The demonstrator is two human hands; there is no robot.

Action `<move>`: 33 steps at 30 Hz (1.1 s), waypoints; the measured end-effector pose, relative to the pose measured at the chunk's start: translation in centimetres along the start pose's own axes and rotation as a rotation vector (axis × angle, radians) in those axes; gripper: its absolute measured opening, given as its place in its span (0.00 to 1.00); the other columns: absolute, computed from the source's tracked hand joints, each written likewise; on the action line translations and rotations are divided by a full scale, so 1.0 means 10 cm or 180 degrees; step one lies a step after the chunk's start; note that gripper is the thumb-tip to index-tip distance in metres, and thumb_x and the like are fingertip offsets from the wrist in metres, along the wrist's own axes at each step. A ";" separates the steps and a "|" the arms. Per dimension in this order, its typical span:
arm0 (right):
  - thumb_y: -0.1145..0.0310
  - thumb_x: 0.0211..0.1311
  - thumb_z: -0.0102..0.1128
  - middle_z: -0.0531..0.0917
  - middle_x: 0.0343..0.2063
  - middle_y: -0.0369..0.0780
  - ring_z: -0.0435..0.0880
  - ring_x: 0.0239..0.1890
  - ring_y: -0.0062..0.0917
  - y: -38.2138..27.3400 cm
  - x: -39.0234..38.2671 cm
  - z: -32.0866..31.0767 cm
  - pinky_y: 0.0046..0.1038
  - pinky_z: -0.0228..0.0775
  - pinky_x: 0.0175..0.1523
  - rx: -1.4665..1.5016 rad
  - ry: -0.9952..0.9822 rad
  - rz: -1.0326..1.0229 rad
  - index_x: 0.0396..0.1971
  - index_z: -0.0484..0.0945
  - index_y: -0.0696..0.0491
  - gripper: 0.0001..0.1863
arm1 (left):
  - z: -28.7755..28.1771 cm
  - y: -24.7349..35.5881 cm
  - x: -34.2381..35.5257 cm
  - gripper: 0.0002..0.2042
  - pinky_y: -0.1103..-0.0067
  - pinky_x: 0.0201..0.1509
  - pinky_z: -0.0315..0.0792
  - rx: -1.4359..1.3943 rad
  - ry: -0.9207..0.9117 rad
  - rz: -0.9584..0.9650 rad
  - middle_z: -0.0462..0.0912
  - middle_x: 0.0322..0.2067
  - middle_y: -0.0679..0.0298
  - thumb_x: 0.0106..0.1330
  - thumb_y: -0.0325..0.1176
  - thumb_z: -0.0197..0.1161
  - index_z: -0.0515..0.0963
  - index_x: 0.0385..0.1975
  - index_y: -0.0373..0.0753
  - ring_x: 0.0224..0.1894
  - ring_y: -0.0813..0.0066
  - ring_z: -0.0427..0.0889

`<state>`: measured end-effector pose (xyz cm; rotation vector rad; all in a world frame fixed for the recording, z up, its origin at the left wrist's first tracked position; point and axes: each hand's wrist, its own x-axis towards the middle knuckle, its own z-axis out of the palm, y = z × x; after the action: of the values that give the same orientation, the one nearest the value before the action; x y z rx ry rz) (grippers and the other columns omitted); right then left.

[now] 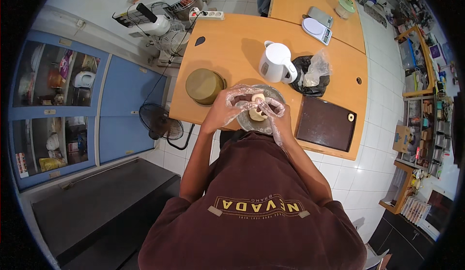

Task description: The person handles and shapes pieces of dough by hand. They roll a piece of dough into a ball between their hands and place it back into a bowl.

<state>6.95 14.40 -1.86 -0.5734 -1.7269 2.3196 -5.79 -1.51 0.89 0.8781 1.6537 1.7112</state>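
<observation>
Item one, as I view it remotely: a small pale dough piece (258, 97), held over a metal bowl (245, 121). Left hand (231, 106) and right hand (277, 113): fingers curled inward, pinching that piece between them, both covered by something whitish and translucent. Below: a larger dough lump (257, 115), seemingly in the bowl. Hazards, in my judgement: the piece tearing or flattening, from too hard a pinch; the piece dropping, from slick fingertips; the bowl tipping, from a wrist leaning on its rim near the table edge; the white electric kettle (276, 61), just beyond, knocked by a stray reach. To the right: dark baking tray (322, 124), bearing one dough ring (350, 117), liable to denting by a careless forearm. Obscured entries: exact fingertip contact, hidden by the fingers themselves; the covering, thin glove, flour or both, I cannot tell; the bowl's near rim, partly behind the maroon shirt (252, 173); contents of the black plastic bag (303, 78) and the olive round container (202, 86), unseen.
</observation>
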 end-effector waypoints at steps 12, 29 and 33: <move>0.65 0.68 0.72 0.86 0.35 0.31 0.78 0.36 0.11 0.01 -0.03 0.04 0.19 0.70 0.39 0.0072 0.0176 0.0151 0.44 0.87 0.60 0.13 | 0.07 0.18 -0.02 0.19 0.76 0.60 0.75 -0.0243 0.0114 -0.0198 0.83 0.49 0.60 0.63 0.23 0.70 0.82 0.54 0.28 0.52 0.75 0.81; 0.67 0.68 0.71 0.85 0.34 0.30 0.77 0.34 0.09 -0.03 0.00 0.05 0.18 0.68 0.37 -0.0014 0.0026 0.0082 0.42 0.87 0.60 0.11 | -0.01 0.12 0.01 0.16 0.76 0.63 0.73 -0.0234 -0.0028 -0.0189 0.82 0.50 0.59 0.65 0.21 0.65 0.83 0.54 0.29 0.55 0.73 0.80; 0.69 0.68 0.72 0.85 0.34 0.31 0.77 0.35 0.10 -0.02 -0.01 0.09 0.19 0.69 0.39 -0.0024 0.0073 -0.0036 0.41 0.87 0.61 0.10 | -0.04 0.16 0.03 0.17 0.75 0.63 0.73 0.0165 -0.0140 -0.0013 0.83 0.49 0.58 0.64 0.19 0.63 0.83 0.53 0.29 0.54 0.72 0.81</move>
<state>6.66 13.67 -1.40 -0.5879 -1.7249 2.2909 -6.23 -1.60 2.48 0.9293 1.6762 1.6414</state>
